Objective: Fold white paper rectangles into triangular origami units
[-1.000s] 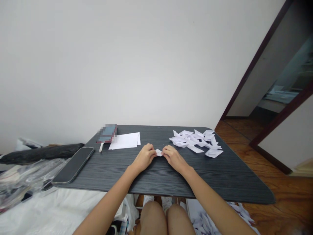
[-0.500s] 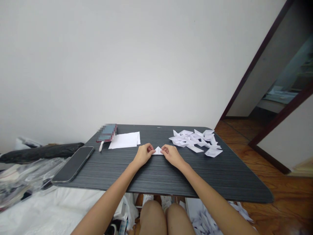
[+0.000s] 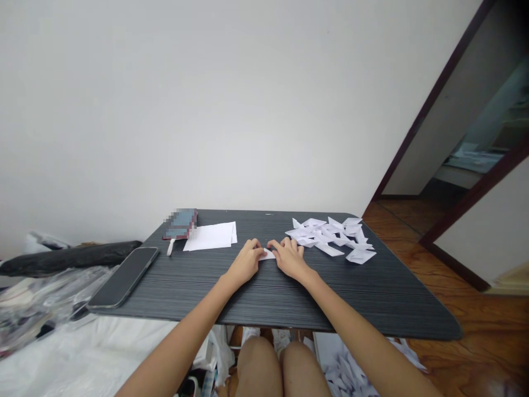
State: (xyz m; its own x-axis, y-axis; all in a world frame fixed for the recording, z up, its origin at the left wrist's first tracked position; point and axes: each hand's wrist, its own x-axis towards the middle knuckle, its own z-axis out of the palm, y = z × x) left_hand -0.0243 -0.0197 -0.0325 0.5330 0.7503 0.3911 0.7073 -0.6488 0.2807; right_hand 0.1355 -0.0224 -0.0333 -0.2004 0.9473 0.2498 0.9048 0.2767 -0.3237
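A small folded piece of white paper lies on the dark tabletop between my hands, partly covered by fingers. My left hand is closed, with its thumb and fingertips on the left part of the paper. On the other side, my right hand has its fingers apart, the thumb by the paper's right edge and the index finger reaching just beyond it. Several folded white paper pieces are piled right of my right hand. Flat white sheets lie beyond my left hand.
The dark wood-grain table meets a white wall. A phone rests at its left edge; a pixelated item with a dark red edge sits beside the sheets. More folded paper shows below the table. Plastic-wrapped things are at left.
My right hand has gone from pinching the paper's right corner to spread fingers. My left fingers have moved slightly inward, covering more of the paper.
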